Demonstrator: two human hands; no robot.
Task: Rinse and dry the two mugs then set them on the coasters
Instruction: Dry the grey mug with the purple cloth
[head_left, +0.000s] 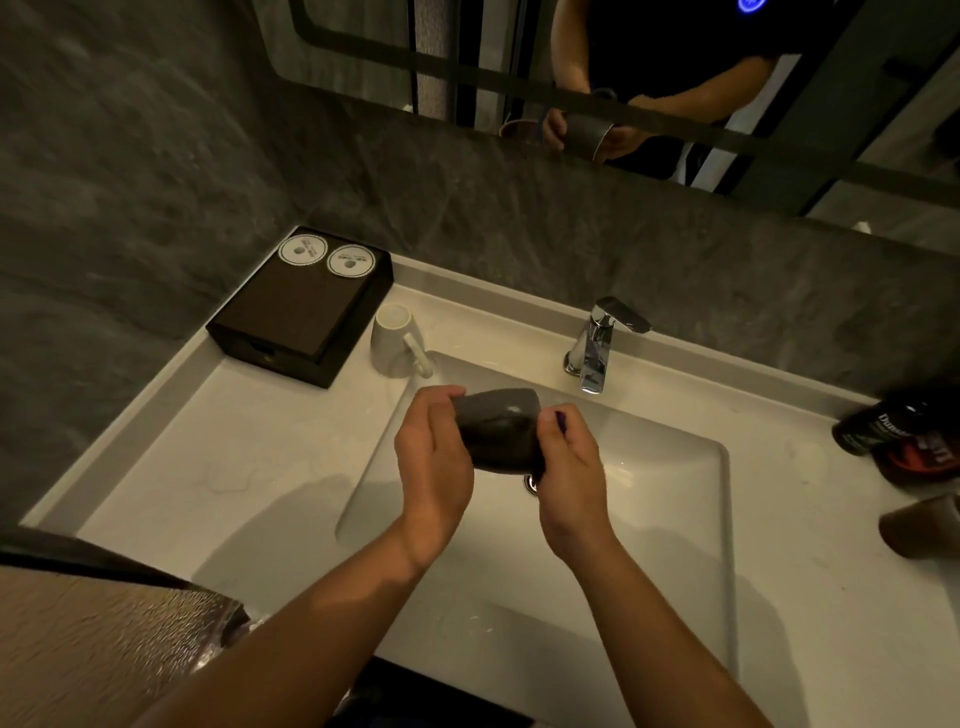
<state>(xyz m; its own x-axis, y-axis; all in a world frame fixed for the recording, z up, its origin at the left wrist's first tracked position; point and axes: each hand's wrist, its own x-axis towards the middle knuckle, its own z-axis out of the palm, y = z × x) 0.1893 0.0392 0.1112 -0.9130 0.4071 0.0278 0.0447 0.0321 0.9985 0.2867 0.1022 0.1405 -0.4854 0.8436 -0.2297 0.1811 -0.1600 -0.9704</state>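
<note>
Only one view is given, from a wide-angle camera worn on the person's head. It looks forward and steeply down, from close above the white rectangular sink basin (665, 499). Both forearms come in from the bottom edge. The left hand (434, 462) and the right hand (571, 467), together holding a dark grey ceramic mug (498, 431), sit near the middle of the frame. Beyond the hands the view reaches the chrome tap (597, 343) and the black-framed wall mirror (467, 52), with straight lines bent near the edges
</note>
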